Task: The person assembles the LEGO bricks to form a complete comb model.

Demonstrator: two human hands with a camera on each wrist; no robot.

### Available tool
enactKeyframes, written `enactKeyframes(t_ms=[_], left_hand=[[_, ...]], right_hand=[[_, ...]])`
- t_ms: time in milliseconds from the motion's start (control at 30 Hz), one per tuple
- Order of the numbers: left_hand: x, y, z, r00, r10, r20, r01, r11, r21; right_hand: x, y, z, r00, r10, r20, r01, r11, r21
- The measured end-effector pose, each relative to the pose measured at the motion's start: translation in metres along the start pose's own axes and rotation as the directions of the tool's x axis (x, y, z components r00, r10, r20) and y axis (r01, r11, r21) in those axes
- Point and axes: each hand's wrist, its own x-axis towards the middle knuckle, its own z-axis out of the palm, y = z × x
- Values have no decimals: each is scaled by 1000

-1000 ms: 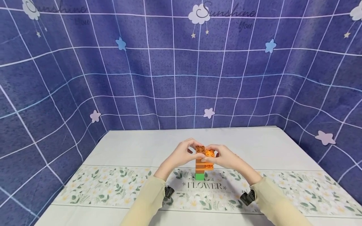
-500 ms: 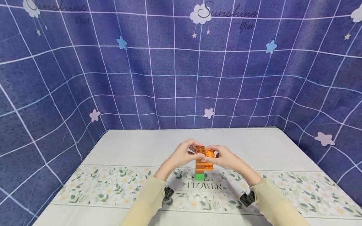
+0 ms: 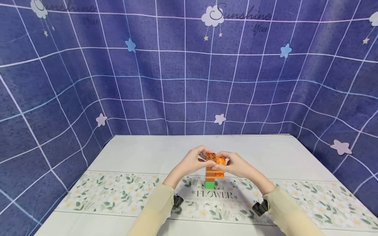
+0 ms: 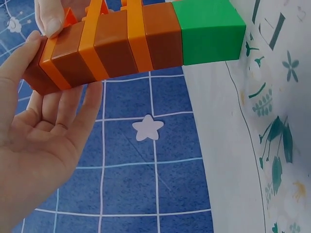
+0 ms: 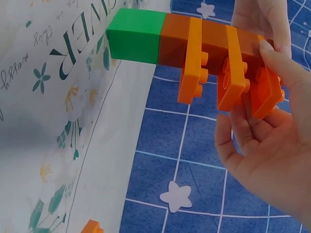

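A tower of toy building bricks stands upright on the table, with a green brick [image 3: 209,185] at its base. Above it, brown bricks [image 4: 114,51] alternate with thin orange plates [image 5: 194,58] that jut out to the right. My left hand [image 3: 192,162] grips the top brown brick [image 3: 211,156] from the left, thumb in front and fingers behind. From the right, my right hand [image 3: 235,165] pinches the uppermost orange plate [image 3: 220,161], thumb in front. Both thumbs nearly meet at the tower's front in the head view.
The white table [image 3: 153,152] has a floral band [image 3: 118,193] lettered FLOWER. A loose orange piece [image 5: 91,227] shows at the right wrist view's lower edge. A blue gridded curtain [image 3: 174,88] encloses the back and sides.
The head view has shifted slightly, so the whole scene sits a little further right. Both hands keep their hold on the tower, with no clear movement.
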Motion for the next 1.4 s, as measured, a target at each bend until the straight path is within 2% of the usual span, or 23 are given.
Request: enactKeyframes(t_ms=[133,333,633,967,1400], left_hand=[[1,0,1,1000,-3,7,3,1000,18],[2,-2,2,1000,-24,16,24,1000,21],[2,-4,1,999,-34,19,33,999,27],[3,-3,1,999,-37,31,36,999,23],[2,-5,-1,999,-39,19,38,999,25]], right_hand=[[-3,2,1,1000,-4,-15,4,1000,4],[-7,3,5,995,-50,-82,47,998,-39],[-11,6,5,988,-51,-143,47,998,-31],[-17,9,-2,981,-74,-181,63,996,-61],[-26,19,-13,980,-74,-187,55,993,-101]])
